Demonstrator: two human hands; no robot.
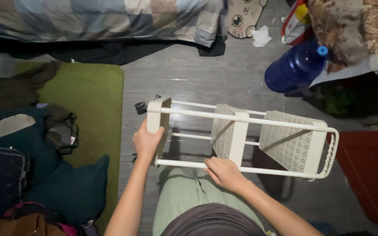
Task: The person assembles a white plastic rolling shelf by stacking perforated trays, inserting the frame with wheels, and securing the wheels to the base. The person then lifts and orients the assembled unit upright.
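Keep the white shelf cart (241, 135) level on its side. Left hand (146, 142) clamps its bottom shelf beside the caster (140, 107); right hand (224, 172) closes around the cart's near rail.

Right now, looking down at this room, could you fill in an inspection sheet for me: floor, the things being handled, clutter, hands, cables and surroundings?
Surface: grey wood-look floor, with a green mat to the left.
Things handled: white plastic shelf cart lying on its side across the person's lap; three perforated shelves, thin rods, one black wheel showing at the left end.
Clutter: crumpled tissue, blue water jug, dark bags and clothes at left.
Hands: left hand grips the end shelf; right hand has its fingers closed over the near rod.
Cables: nothing seen.
Surroundings: checked blanket at top, red cabinet at right.
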